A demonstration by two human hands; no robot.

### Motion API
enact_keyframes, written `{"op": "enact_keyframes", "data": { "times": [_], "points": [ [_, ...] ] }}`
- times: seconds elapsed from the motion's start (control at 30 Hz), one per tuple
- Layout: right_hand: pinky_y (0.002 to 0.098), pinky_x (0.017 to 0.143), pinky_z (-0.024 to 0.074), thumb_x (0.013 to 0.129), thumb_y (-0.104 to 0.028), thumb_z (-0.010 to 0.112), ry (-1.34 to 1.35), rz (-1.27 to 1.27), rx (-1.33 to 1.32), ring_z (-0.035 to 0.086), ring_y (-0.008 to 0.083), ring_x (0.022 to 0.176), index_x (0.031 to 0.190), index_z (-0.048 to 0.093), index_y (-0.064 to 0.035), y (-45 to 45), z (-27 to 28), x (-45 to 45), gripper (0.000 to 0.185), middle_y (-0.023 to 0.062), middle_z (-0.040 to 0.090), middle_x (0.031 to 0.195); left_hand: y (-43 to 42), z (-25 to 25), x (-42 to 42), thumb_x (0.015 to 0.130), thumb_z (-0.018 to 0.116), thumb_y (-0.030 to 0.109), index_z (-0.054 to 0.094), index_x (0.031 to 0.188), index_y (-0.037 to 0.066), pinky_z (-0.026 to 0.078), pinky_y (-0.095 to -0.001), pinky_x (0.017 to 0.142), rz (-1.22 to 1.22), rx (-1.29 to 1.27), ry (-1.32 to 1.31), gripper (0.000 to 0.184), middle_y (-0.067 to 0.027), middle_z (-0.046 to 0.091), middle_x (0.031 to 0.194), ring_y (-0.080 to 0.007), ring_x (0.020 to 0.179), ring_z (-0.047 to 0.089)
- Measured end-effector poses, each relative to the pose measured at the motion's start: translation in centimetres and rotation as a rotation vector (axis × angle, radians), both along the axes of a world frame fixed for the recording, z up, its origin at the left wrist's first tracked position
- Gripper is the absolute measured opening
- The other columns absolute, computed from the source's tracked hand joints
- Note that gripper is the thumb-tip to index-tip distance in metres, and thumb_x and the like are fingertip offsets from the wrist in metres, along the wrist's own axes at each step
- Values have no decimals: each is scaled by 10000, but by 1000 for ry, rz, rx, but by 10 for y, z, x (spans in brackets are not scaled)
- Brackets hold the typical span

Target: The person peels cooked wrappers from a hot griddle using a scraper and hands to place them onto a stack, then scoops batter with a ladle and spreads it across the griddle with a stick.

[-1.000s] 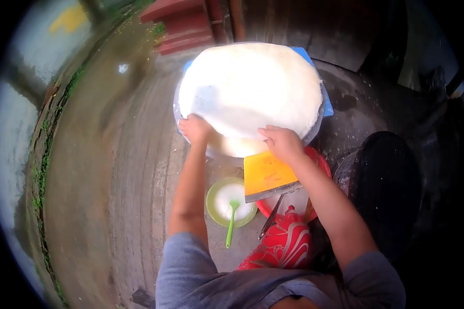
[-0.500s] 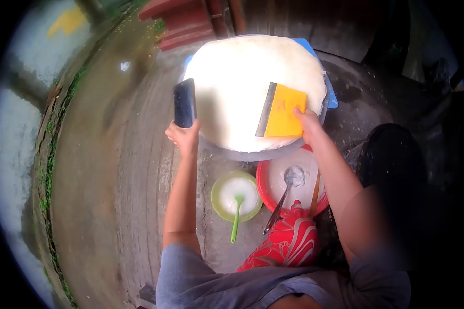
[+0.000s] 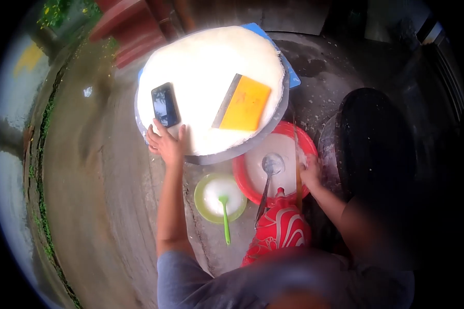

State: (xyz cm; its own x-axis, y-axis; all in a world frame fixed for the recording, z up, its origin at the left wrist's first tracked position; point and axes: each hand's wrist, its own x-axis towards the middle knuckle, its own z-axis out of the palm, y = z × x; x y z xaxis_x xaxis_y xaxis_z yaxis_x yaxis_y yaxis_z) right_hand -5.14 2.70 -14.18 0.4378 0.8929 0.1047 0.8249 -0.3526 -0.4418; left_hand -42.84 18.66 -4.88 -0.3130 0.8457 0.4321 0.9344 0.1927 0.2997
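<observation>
On a broad, round white layer, a dark phone lies near the left side and a yellow scraper with a grey edge near the right. My left hand is at the phone's lower end, fingers spread, one fingertip at its edge. At the right rim of a red basin is my right hand, fingers apart, beside a thin brown stick. The basin holds whitish liquid and a metal ladle. Whether a fingertip touches the stick is unclear.
A green bowl of white liquid with a green spatula stands left of the basin. Below the basin is red patterned cloth. A large dark round object stands right. Blue material shows under the white layer.
My left hand has let go of the phone, now lying on the white layer. The scraper lies there too, released by my right hand, which has moved down to the basin. The view has shifted.
</observation>
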Motion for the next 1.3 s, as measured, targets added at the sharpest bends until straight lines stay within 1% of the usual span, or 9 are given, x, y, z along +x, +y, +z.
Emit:
{"op": "enact_keyframes", "data": {
  "times": [0.07,0.17,0.23,0.57,0.73,0.87,1.0,1.17,1.3],
  "points": [
    [399,802,467,765,-234,654,179,-345,-569,526,290,1041,1167,476,-24,-44,-9,-6,486,165,550,1125,-25,-5,5,850,527,430,273,1388,116,117,-601,993,-172,-15,64,674,-187,195,1434,-392,1328,123],
    [409,778,475,787,-287,643,377,-461,-458,567,273,987,1105,532,-10,-95,-81,12,436,153,589,1081,-56,-4,24,928,324,417,368,1363,176,41,-612,1016,-387,-136,191,499,-28,216,1475,-332,1374,73],
    [413,717,494,807,-335,626,1605,-394,-733,619,258,862,997,609,-14,-106,-76,18,373,145,642,936,-62,-7,31,930,323,417,386,1352,181,13,-630,1010,-438,-220,154,487,6,274,1452,-304,1373,110],
    [389,590,464,849,-222,574,605,-54,-203,613,246,667,857,607,-9,-137,-68,43,215,110,627,700,-66,7,52,910,348,454,365,1349,87,37,-621,1019,-365,-273,191,572,-12,313,1429,-316,1364,122],
    [328,513,451,823,-47,515,791,-122,-91,523,180,493,1189,490,-97,-139,76,68,371,75,525,631,-64,2,75,912,382,437,333,1357,76,101,-567,1029,-292,-133,125,576,-119,308,1415,-335,1347,146],
    [357,552,483,813,-3,455,148,-83,-37,579,218,543,1386,313,-181,-150,97,160,617,108,615,735,-99,9,79,917,444,310,398,1310,70,158,-524,1032,-383,28,61,463,-137,337,1386,-363,1313,201],
    [387,599,493,773,23,481,476,-866,258,591,316,619,1383,293,-72,-180,101,232,645,169,615,757,-151,-13,74,900,491,252,454,1262,69,178,-517,1032,-560,77,-24,407,-126,358,1368,-366,1302,220],
    [409,670,498,777,-3,483,-321,75,-303,606,327,757,1376,336,-273,-205,133,159,673,178,591,921,-210,-40,77,856,545,161,512,1189,51,225,-490,1029,-588,-81,-163,352,-133,397,1330,-373,1278,255],
    [410,691,500,766,1,502,277,-860,-6,609,333,765,1393,300,-187,-189,83,255,685,183,592,947,-245,-63,70,843,561,153,559,1140,41,252,-461,1031,-625,-170,-219,317,-133,435,1299,-354,1263,275]
  ]
}}
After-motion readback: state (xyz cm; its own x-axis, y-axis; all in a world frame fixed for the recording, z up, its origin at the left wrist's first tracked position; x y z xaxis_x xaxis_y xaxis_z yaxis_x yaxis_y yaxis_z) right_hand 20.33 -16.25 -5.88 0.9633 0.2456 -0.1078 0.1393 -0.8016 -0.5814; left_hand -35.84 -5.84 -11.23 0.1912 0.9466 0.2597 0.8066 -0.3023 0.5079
